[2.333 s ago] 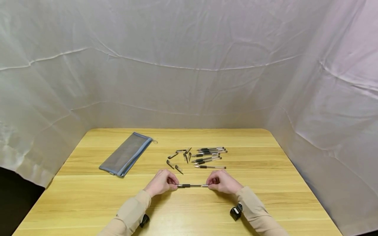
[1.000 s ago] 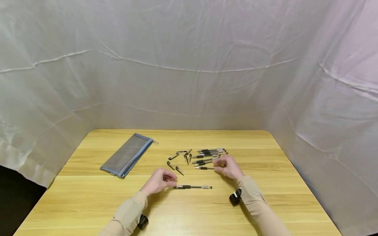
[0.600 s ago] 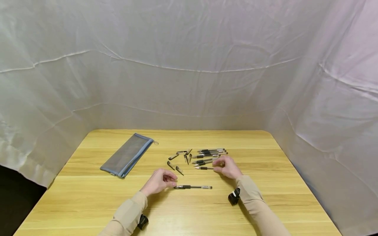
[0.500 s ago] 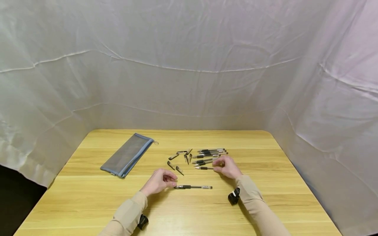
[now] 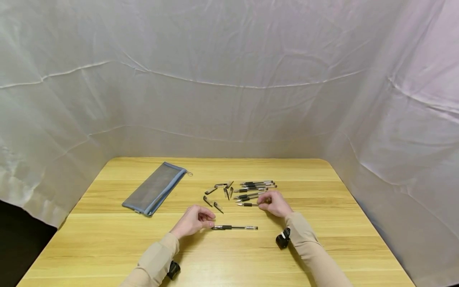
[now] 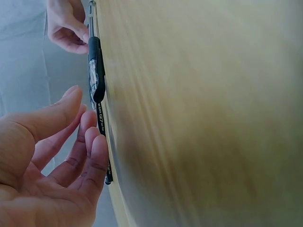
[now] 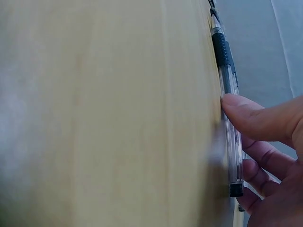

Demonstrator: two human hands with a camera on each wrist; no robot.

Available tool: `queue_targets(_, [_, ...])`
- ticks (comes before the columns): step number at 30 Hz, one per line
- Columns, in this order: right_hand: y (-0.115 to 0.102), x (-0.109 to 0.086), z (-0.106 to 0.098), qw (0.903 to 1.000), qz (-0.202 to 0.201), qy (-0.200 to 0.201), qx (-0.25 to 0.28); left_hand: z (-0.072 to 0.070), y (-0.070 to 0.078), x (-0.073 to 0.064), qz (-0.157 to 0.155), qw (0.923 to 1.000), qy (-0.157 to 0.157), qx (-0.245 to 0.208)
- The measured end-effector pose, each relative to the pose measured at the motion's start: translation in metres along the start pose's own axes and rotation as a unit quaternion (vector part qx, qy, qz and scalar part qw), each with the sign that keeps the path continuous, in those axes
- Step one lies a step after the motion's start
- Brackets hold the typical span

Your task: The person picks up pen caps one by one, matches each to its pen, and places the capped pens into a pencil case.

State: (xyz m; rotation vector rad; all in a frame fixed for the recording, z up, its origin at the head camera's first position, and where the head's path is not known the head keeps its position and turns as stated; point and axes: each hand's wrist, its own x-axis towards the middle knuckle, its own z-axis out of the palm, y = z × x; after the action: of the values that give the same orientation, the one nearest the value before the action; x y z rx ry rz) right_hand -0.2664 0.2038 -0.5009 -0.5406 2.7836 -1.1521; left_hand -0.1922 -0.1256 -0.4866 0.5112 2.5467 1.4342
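Note:
A capped black gel pen [image 5: 233,227] lies crosswise on the table, its cap end by my left hand [image 5: 194,221]. In the left wrist view the thumb and fingers of that left hand [image 6: 57,156] are spread apart, beside the pen's black clip [image 6: 102,125]. Farther back, my right hand [image 5: 275,203] pinches the rear barrel of an uncapped gel pen [image 5: 247,204]. The right wrist view has the thumb [image 7: 246,116] on this pen's clear barrel [image 7: 233,142], with the other fingers behind it. Several more uncapped gel pens [image 5: 255,189] lie just beyond.
Several loose pen caps [image 5: 218,206] are scattered left of the pens. A blue-edged mesh zip pouch [image 5: 152,189] lies flat at the left of the wooden table [image 5: 107,243]. Grey cloth [image 5: 222,107] hangs around the back and sides.
Both hands held the ends of the capped pen earlier; it now lies released. My right hand moved back to the nearest uncapped pen and has since shifted only slightly. The left stays beside the cap.

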Motion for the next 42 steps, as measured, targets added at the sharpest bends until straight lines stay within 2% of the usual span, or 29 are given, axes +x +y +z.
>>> queue_targets(7, [0.002,0.001,0.001,0.9999,-0.015,0.006,-0.007,0.000,0.000,-0.001,-0.005,1.0000,0.000,-0.004])
queue_targets(11, [0.001,-0.001,0.002,0.9999,-0.006,0.009,-0.008,0.000,0.000,-0.001,-0.009,1.0000,0.003,-0.003])
queue_targets(17, [-0.003,-0.010,0.002,0.9999,0.000,0.014,-0.003,0.000,-0.001,0.000,-0.009,0.9999,0.011,-0.006])
queue_targets(23, [-0.009,-0.020,0.001,0.9995,0.004,0.021,0.021,0.000,-0.001,0.005,-0.027,0.9989,0.030,-0.023])
queue_targets(27, [-0.013,-0.025,0.001,0.9993,0.005,0.018,0.032,0.000,0.000,0.011,-0.017,0.9989,0.042,-0.015])
queue_targets(33, [-0.017,-0.031,0.000,0.9988,0.007,0.012,0.047,0.000,0.000,0.027,-0.032,0.9983,0.047,-0.012])
queue_targets(42, [-0.017,-0.035,0.000,0.9991,-0.017,0.014,0.035,0.001,0.002,0.044,-0.032,0.9979,0.053,0.021])
